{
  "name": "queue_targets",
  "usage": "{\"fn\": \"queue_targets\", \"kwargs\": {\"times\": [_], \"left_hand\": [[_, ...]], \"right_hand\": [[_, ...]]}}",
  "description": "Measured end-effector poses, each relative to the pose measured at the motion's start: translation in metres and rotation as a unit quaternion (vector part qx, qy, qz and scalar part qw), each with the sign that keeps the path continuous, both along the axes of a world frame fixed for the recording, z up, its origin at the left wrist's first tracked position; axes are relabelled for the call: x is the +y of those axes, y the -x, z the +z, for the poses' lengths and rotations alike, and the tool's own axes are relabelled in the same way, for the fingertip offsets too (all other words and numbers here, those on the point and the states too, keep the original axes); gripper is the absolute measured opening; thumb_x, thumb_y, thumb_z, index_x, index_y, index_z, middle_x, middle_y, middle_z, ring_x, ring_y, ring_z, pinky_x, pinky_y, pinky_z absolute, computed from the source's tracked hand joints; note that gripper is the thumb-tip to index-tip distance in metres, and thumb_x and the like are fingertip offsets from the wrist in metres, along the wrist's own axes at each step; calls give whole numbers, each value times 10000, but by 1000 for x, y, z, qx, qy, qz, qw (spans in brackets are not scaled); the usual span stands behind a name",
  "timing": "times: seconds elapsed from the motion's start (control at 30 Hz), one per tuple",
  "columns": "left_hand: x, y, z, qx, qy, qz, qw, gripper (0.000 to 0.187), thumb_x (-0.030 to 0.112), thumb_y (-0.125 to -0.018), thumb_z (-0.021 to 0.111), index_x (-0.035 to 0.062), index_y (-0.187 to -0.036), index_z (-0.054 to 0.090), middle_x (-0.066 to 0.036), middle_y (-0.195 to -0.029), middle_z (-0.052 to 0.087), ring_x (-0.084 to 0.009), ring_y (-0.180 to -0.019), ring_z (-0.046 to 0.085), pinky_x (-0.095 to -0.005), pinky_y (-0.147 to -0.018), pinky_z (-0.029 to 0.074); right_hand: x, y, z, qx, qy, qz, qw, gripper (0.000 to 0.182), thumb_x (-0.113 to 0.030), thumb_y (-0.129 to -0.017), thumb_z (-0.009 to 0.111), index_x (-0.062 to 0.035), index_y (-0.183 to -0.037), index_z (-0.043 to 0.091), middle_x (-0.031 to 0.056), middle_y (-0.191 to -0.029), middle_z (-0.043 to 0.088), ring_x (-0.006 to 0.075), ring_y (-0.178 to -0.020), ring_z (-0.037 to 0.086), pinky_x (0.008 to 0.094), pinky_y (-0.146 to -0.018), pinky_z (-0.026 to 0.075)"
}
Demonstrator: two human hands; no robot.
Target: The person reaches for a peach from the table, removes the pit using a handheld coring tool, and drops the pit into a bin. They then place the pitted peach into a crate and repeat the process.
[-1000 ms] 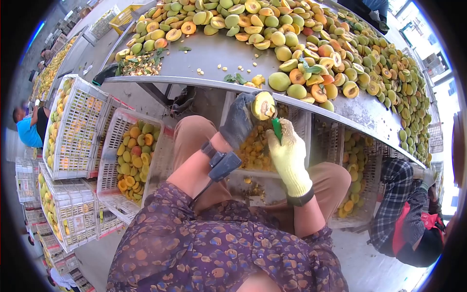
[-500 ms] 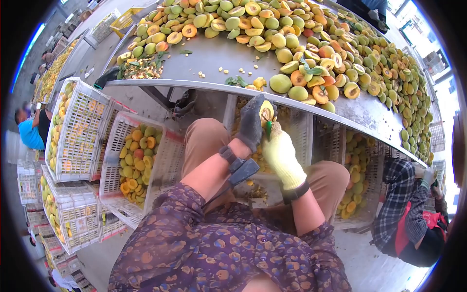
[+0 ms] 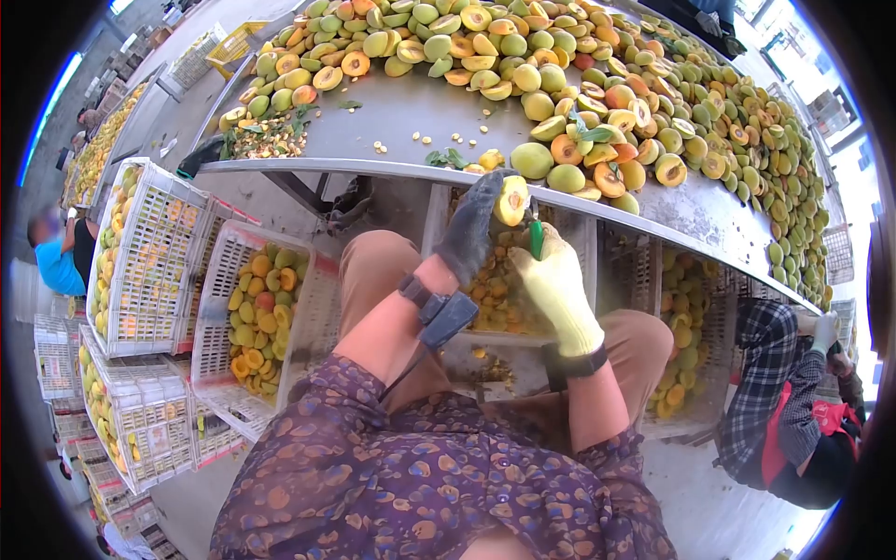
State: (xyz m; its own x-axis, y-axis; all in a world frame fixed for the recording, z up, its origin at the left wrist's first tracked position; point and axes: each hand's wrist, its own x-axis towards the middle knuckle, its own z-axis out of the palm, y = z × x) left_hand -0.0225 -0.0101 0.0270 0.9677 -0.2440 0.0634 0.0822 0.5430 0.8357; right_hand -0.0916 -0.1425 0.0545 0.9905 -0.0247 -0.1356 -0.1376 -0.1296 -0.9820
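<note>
Fruit half: a halved peach [image 3: 511,199] with pale yellow flesh and a yellow-green skin edge, cut face turned toward the camera, a shallow hollow at its middle; it sits just below the near rim of the steel table [image 3: 411,117].
Left hand: the left hand [image 3: 471,224], in a dark grey glove, is closed around the halved peach from behind and below, fingers curled over its top edge; a black band with a small device sits on the wrist.
Right hand: the right hand [image 3: 555,285], in a pale yellow knit glove, is clenched on a green-handled tool [image 3: 536,238] whose tip stands right beside the halved peach; the blade itself is too small to make out.
Table surface: bare grey metal along the near rim, scattered with a few pits and leaves; beyond that, a deep heap of whole and halved peaches [image 3: 597,103] spreads to the far and right sides of the steel table.
Under the table: a white plastic crate [image 3: 504,289] of cut fruit lies directly beneath the rim, between the person's knees.
Left of the table: stacked white lattice crates [image 3: 154,252] hold yellow and green fruit.
Room: concrete floor; a person in a blue top [image 3: 58,257] is far left of the steel table, and a person in a plaid sleeve [image 3: 770,392] crouches at its right end.
</note>
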Motion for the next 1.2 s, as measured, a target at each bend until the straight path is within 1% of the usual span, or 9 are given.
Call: {"fn": "queue_targets", "kwargs": {"times": [0.07, 0.2, 0.4, 0.47, 0.67, 0.73, 0.8, 0.83, 1.2], "left_hand": [[-3, 1, -22, -118, -98, 116, 981, 354, 267, -1025, 468, 3, -1232, 582, -34, -1146, 614, -90, -1035, 567, -252, -907, 460], [-3, -4, -30, 74, -67, 77, 992, 414, 312, -1035, 442, -51, -1151, 605, -53, -1036, 657, -98, -934, 557, -276, -836, 455], [5, -16, -63, 34, -158, 94, 982, 400, 289, -1038, 410, -56, -1094, 604, -169, -960, 675, -228, -870, 628, -343, -789, 478], [11, -15, -65, -150, -406, 145, 890, 333, 212, -1025, 397, -45, -1110, 592, -248, -912, 654, -355, -822, 636, -415, -733, 488], [24, -25, -63, -181, -545, 21, 818, 303, 146, -1005, 387, -27, -1190, 553, -281, -851, 623, -381, -784, 627, -481, -695, 479], [18, -28, -52, -56, -470, -46, 880, 306, 139, -1009, 395, -39, -1210, 542, -256, -871, 643, -362, -821, 634, -451, -735, 491], [9, -10, -9, 59, -181, 27, 981, 305, 166, -1008, 444, -42, -1200, 556, -172, -863, 669, -281, -836, 645, -384, -781, 499], [6, -3, -27, -287, -315, 185, 886, 302, 216, -1003, 498, -28, -1150, 598, -67, -861, 659, -181, -861, 615, -313, -809, 482], [1, 8, -3, 112, -163, 35, 980, 391, 296, -988, 543, -11, -789, 680, -51, -670, 638, -116, -555, 583, -254, -524, 457]], "right_hand": [[1, 6, 8, -73, 338, -14, 938, 232, -151, -843, 601, -27, -1037, 575, 185, -782, 656, 342, -739, 655, 398, -684, 504], [9, 10, 8, -54, 377, 6, 925, 234, -213, -850, 611, -50, -1009, 561, 214, -794, 651, 413, -780, 633, 484, -695, 484], [11, 11, -5, -50, 437, 20, 898, 264, -241, -866, 601, -54, -1044, 549, 214, -828, 651, 420, -814, 627, 504, -703, 478], [14, 12, -13, -56, 454, 32, 889, 244, -232, -869, 605, -51, -1026, 563, 193, -808, 652, 404, -781, 634, 501, -673, 486], [3, 10, -15, -32, 356, 101, 928, 201, -169, -874, 585, -27, -1016, 595, 181, -788, 647, 363, -764, 644, 464, -664, 492], [1, 9, -9, -18, 256, 128, 958, 201, -148, -873, 584, -16, -1024, 599, 155, -772, 650, 321, -733, 652, 430, -660, 492], [3, 9, -1, 108, -5, 72, 991, 209, -124, -858, 610, 8, -1021, 613, 61, -775, 643, 174, -692, 603, 341, -650, 472], [5, 8, -3, 101, -33, 57, 993, 212, -116, -838, 655, 19, -997, 615, -9, -802, 615, 93, -697, 523, 287, -638, 447], [-4, 12, 10, 122, 70, 210, 968, 278, -240, -809, 658, 19, -854, 569, 72, -693, 586, 147, -606, 506, 340, -608, 460]]}}
